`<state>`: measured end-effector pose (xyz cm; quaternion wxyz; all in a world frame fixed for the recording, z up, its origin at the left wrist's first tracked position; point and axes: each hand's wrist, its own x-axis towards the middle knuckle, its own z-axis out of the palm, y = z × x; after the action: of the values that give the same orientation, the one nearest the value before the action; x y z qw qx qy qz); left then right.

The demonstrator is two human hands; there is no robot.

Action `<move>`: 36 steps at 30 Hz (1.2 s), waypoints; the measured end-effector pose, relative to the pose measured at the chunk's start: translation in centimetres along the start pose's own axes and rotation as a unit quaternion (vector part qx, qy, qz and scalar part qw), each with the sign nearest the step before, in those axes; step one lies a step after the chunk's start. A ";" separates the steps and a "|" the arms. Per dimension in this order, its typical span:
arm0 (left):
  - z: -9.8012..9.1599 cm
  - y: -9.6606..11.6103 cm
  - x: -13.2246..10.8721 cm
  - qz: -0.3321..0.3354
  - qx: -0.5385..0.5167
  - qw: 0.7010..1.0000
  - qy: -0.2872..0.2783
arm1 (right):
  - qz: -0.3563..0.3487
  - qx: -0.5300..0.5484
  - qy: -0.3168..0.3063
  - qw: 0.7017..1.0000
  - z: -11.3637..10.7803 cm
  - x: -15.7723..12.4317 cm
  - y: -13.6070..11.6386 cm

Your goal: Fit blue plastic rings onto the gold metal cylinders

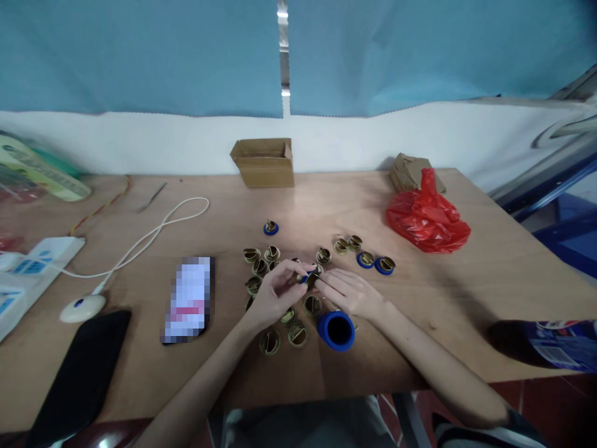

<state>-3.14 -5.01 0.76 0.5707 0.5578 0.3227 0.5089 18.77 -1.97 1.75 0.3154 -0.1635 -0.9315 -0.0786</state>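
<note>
My left hand [280, 289] and my right hand [349, 291] meet above the middle of the table. Between their fingertips is a small round brass-coloured piece with a blue rim [310, 279], both hands closed on it. Similar brass-coloured discs, each with a bar across the top, lie around my hands, such as one disc [297, 334] in front and another [251, 255] behind to the left. Some pieces wear a blue ring, like the blue-rimmed piece [385, 266] at the right. Beside my right wrist lies a hollow blue cylinder [326, 326], its dark opening facing me. My fingers partly cover several discs.
An open cardboard box [265, 173] stands at the back. A red plastic bag [426, 218] sits before another carton [405, 171]. On the left are a pixelated phone [189, 298], a black phone [84, 373], a white cable [149, 233] and a power strip [46, 267]. A bottle [545, 343] lies right.
</note>
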 end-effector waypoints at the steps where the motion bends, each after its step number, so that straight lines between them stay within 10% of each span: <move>1: 0.0 0.1 0.0 0.001 -0.001 1.000 -0.001 | -0.002 -0.013 -0.001 1.000 0.0 0.0 0.0; 36: 0.0 -0.2 -0.3 0.005 0.030 1.000 -0.004 | 0.015 -0.009 0.039 0.999 0.8 -0.1 -0.3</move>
<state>-3.19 -5.22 0.52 0.5527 0.5781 0.3325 0.4998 18.32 -2.09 1.03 0.3509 -0.1776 -0.9152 -0.0883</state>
